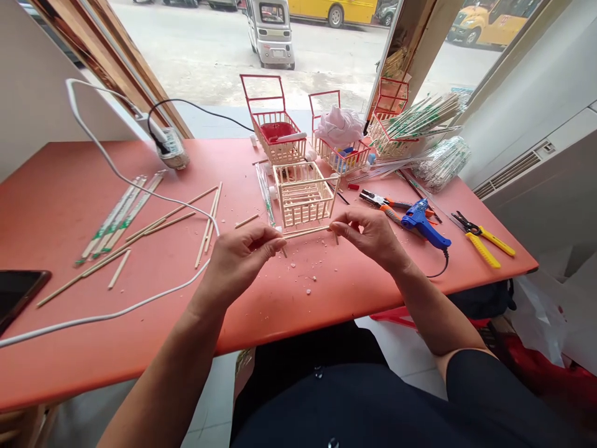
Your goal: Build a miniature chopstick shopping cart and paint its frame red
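A small basket of pale wooden sticks (305,194) stands on the salmon-coloured table (60,205), just beyond my hands. My left hand (240,258) pinches one end of a thin wooden stick (305,232), and my right hand (368,233) pinches the other end. The stick lies level against the basket's near bottom edge. Both hands have their fingers closed on it.
Loose and wrapped chopsticks (124,218) lie at left beside a white cable (140,193) and a phone (16,289). A blue glue gun (422,224), orange pliers (387,202) and yellow cutters (482,239) lie at right. Finished red-framed carts (277,134) stand behind.
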Motion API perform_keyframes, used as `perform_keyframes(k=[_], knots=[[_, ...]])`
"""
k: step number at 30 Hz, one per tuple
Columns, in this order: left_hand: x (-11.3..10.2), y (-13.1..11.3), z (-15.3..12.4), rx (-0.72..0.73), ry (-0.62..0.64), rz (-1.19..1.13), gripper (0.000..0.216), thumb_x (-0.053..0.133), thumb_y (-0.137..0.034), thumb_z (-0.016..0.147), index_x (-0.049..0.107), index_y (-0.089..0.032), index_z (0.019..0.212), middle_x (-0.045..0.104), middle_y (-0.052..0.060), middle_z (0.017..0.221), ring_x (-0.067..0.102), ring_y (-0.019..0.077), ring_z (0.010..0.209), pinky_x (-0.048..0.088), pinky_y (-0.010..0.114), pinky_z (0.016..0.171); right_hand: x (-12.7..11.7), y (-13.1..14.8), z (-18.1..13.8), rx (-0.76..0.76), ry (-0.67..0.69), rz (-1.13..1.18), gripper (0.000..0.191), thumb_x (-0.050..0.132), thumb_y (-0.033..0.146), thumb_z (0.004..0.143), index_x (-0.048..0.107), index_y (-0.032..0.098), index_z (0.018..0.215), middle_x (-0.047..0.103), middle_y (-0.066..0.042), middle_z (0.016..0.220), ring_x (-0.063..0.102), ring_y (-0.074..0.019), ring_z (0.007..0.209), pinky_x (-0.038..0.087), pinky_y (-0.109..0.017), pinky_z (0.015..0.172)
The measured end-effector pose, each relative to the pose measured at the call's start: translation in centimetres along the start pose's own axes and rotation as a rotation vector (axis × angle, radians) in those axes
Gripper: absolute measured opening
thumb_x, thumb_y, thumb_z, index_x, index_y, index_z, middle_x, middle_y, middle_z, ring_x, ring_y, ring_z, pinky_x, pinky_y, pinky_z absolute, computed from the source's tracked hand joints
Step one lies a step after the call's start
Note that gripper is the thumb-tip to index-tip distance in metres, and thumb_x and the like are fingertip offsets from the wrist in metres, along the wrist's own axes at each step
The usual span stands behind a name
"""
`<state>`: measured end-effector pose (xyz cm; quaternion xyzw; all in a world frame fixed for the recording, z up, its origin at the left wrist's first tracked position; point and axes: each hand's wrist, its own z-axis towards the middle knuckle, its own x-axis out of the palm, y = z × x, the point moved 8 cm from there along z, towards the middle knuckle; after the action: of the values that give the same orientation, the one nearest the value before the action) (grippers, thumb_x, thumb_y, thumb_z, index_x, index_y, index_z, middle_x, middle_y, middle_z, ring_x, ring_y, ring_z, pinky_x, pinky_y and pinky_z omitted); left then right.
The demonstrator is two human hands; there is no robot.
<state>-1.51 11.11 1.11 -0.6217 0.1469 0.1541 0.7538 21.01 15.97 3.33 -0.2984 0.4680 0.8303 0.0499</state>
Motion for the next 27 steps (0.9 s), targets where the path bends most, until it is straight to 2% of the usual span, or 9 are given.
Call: perform_keyframes(k=[5, 9, 13, 16, 21, 27], knots=[[0.2, 0.2, 0.1, -0.044, 0.052, -0.080, 0.022, 0.075, -0.039, 0.083, 0.076, -0.019, 0.074, 0.065, 0.002, 0.067, 0.053, 0.0132, 0.061, 0.040, 0.026, 0.057, 0.3, -0.8, 0.0, 0.067, 0.020, 0.029, 0.064, 0.065, 0.078, 0.095, 0.078, 0.018, 0.077, 0.070, -0.002, 0.070, 0.049, -0.0119, 0.060, 0.037, -0.029, 0.060], [0.3, 0.3, 0.2, -0.103, 0.097, -0.129, 0.027, 0.080, -0.044, 0.082, 0.076, -0.018, 0.072, 0.065, 0.003, 0.064, 0.054, 0.0133, 0.059, 0.044, 0.026, 0.057, 0.4, -1.4, -0.1, 0.121, 0.038, 0.068, 0.060, 0.068, 0.075, 0.095, 0.078, 0.018, 0.078, 0.071, -0.003, 0.071, 0.054, -0.0129, 0.064, 0.037, -0.029, 0.061], [0.8, 1.0, 0.2, -0.184, 0.158, -0.284, 0.050, 0.083, -0.065, 0.082, 0.077, -0.017, 0.070, 0.070, 0.007, 0.068, 0.059, 0.0148, 0.059, 0.049, 0.028, 0.058, 0.5, -2.0, 0.0, 0.188, 0.097, 0.109, 0.053, 0.070, 0.066, 0.096, 0.075, 0.017, 0.076, 0.068, -0.002, 0.071, 0.051, -0.0125, 0.063, 0.036, -0.029, 0.061], [1.2, 1.6, 0.1, -0.270, 0.174, -0.426, 0.062, 0.089, -0.076, 0.072, 0.078, -0.016, 0.069, 0.073, 0.010, 0.073, 0.059, 0.0139, 0.059, 0.049, 0.027, 0.055, 0.3, -1.9, 0.1, 0.192, 0.110, 0.142, 0.052, 0.071, 0.063, 0.096, 0.071, 0.018, 0.071, 0.066, -0.002, 0.071, 0.052, -0.0131, 0.067, 0.038, -0.029, 0.064], [1.8, 1.9, -0.1, -0.355, 0.215, -0.616, 0.056, 0.103, -0.063, 0.061, 0.078, -0.013, 0.066, 0.070, 0.007, 0.070, 0.055, 0.0093, 0.056, 0.046, 0.022, 0.054, 0.5, -2.0, 0.1, 0.228, 0.137, 0.172, 0.050, 0.071, 0.060, 0.096, 0.069, 0.017, 0.071, 0.068, -0.003, 0.074, 0.054, -0.0136, 0.070, 0.039, -0.030, 0.068], [2.4, 2.2, -0.1, -0.386, 0.268, -0.745, 0.051, 0.107, -0.054, 0.057, 0.079, -0.013, 0.066, 0.064, 0.004, 0.061, 0.055, 0.0083, 0.052, 0.045, 0.021, 0.053, 0.8, -1.7, 0.2, 0.217, 0.156, 0.216, 0.045, 0.072, 0.057, 0.095, 0.071, 0.017, 0.074, 0.067, -0.002, 0.072, 0.056, -0.0137, 0.071, 0.039, -0.029, 0.067]])
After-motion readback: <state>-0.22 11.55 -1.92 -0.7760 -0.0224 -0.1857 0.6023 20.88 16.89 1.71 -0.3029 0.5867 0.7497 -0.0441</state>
